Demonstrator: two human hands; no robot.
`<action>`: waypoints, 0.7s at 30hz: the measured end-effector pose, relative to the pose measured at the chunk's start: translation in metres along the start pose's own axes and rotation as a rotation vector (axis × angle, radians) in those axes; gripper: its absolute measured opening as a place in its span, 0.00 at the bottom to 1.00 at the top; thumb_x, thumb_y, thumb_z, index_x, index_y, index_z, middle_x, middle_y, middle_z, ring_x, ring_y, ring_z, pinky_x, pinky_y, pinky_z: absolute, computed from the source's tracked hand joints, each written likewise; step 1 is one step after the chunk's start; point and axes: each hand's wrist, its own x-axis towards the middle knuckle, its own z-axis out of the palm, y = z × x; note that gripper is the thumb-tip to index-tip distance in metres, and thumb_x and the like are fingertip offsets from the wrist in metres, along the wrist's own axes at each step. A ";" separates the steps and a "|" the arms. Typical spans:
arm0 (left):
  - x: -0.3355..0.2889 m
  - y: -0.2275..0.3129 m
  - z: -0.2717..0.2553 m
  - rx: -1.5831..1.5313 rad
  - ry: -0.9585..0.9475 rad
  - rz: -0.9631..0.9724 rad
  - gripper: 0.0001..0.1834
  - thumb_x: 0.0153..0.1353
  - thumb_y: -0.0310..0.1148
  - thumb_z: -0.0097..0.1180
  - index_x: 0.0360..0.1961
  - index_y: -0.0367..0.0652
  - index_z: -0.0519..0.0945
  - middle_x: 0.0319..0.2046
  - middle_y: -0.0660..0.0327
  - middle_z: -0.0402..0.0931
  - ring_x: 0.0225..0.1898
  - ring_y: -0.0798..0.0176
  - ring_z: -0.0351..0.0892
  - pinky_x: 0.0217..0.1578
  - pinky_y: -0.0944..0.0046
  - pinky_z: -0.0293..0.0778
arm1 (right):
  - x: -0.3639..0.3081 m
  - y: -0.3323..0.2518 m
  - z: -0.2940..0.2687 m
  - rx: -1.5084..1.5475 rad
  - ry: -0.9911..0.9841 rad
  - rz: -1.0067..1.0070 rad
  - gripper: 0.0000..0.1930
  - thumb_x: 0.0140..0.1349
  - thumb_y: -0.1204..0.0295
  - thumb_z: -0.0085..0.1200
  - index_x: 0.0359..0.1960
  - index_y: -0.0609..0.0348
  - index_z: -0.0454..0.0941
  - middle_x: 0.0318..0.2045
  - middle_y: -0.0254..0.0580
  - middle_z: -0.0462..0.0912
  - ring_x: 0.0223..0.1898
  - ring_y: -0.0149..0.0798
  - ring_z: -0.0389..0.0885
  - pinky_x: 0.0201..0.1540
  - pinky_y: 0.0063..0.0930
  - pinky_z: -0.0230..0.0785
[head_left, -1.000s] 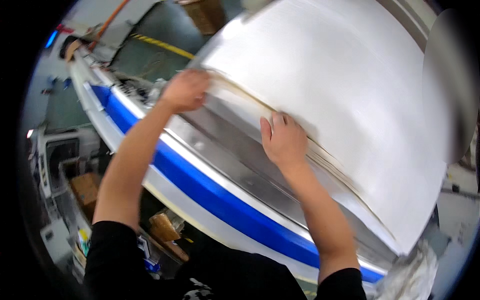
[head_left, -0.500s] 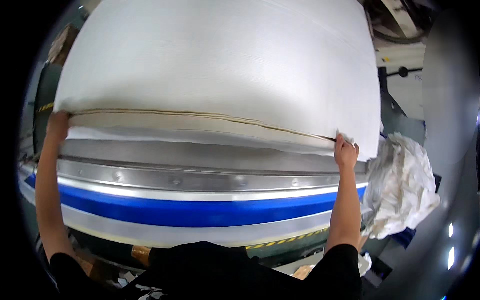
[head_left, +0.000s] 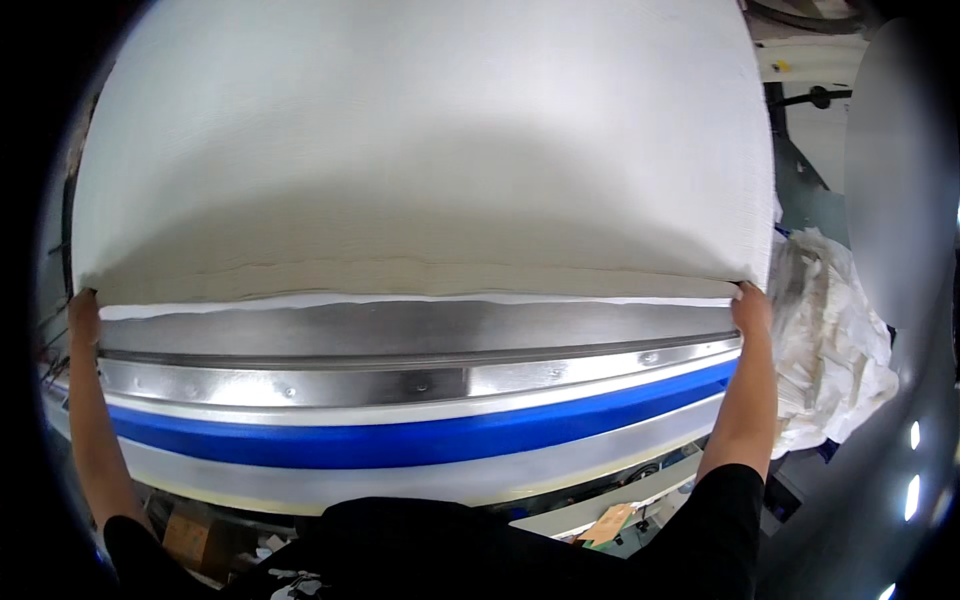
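A wide white sheet of cloth (head_left: 430,130) spreads away from me over most of the view, its near edge showing layered folds. At the near left corner, my left hand (head_left: 85,318) is closed on the sheet's edge. My right hand (head_left: 752,308) grips the near right corner, thumb on top. Between the hands the edge runs almost straight, with a thin white strip showing under it. Just below lies a grey metal surface (head_left: 420,328). The fingertips of both hands are partly hidden by the cloth.
A riveted metal strip (head_left: 520,384), then a blue band (head_left: 400,444) and a pale rail (head_left: 330,478), run along the near side. Crumpled white cloth (head_left: 830,350) hangs at the right. A cardboard box (head_left: 190,538) sits low on the left.
My right hand has moved outward to the sheet's right corner, and my left hand has come nearer and slightly left. The near edge is now straighter, with its dark fold line closed up.
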 end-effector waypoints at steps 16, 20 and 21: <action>-0.094 0.053 -0.185 0.054 -0.059 -0.044 0.13 0.54 0.26 0.47 0.39 0.50 0.79 0.37 0.56 0.80 0.44 0.50 0.77 0.54 0.48 0.65 | -0.072 0.119 -0.048 0.093 0.165 -0.226 0.19 0.55 0.74 0.45 0.50 0.52 0.76 0.41 0.52 0.81 0.43 0.53 0.78 0.46 0.43 0.69; -0.136 0.049 -0.180 0.163 -0.218 0.038 0.13 0.54 0.27 0.49 0.40 0.50 0.80 0.37 0.55 0.80 0.44 0.50 0.77 0.54 0.49 0.65 | -0.102 0.145 -0.021 -0.077 0.136 -0.246 0.16 0.54 0.74 0.46 0.45 0.56 0.79 0.40 0.54 0.81 0.43 0.55 0.78 0.45 0.42 0.69; -0.144 0.050 -0.168 0.159 -0.342 -0.055 0.13 0.54 0.26 0.48 0.39 0.49 0.81 0.38 0.55 0.80 0.44 0.50 0.78 0.53 0.49 0.66 | -0.111 0.147 -0.011 -0.086 0.104 -0.293 0.16 0.54 0.74 0.46 0.44 0.55 0.80 0.38 0.52 0.81 0.42 0.54 0.79 0.45 0.42 0.70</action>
